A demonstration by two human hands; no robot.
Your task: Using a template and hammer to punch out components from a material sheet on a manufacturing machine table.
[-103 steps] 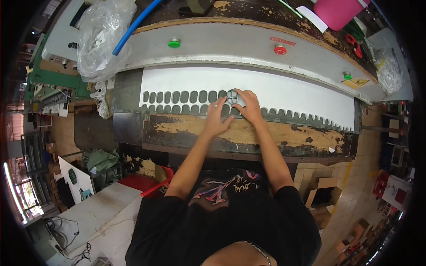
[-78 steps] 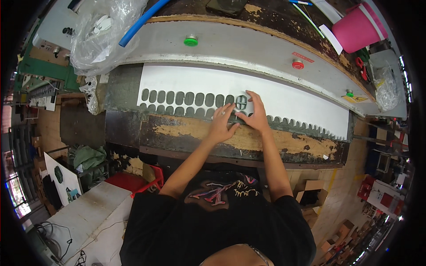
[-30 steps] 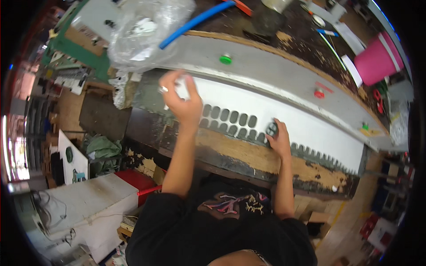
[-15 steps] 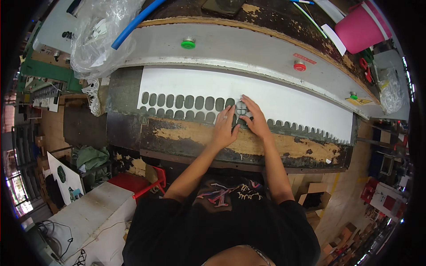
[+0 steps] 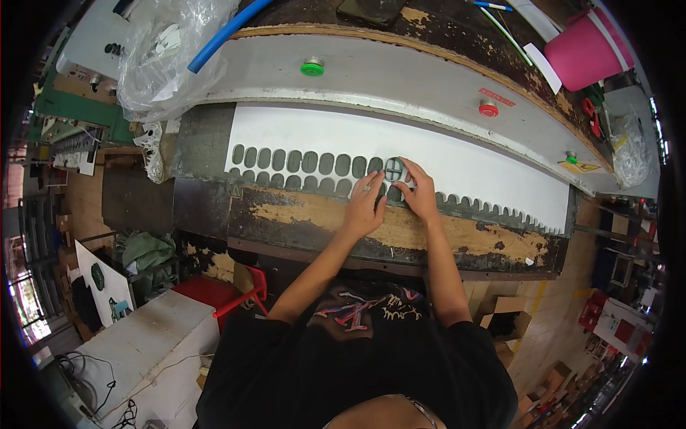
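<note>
A small oval metal cutting die (image 5: 394, 169) with a cross-shaped brace stands on a white sheet (image 5: 307, 132). Its place is at the right end of a row of oval cut-outs. My left hand (image 5: 366, 204) lies against the die's left side, fingers stretched forward and a ring on one of them. From the right, my right hand (image 5: 421, 191) curves its index finger and thumb around the die. Between them the two hands hold it. Dark board shows through the cut-outs, and the sheet's near edge is scalloped to both sides of my hands.
Behind the sheet runs a grey machine beam (image 5: 400, 82) with a green button (image 5: 312, 67) and a red button (image 5: 488, 109). A clear plastic bag (image 5: 168, 57) and a blue tube (image 5: 229, 36) are at the far left. At the far right stands a pink bucket (image 5: 587, 50).
The whole view has shifted slightly. My right fingers have drawn a little off the die's far end, so more of it shows. The cut-out row looks the same.
</note>
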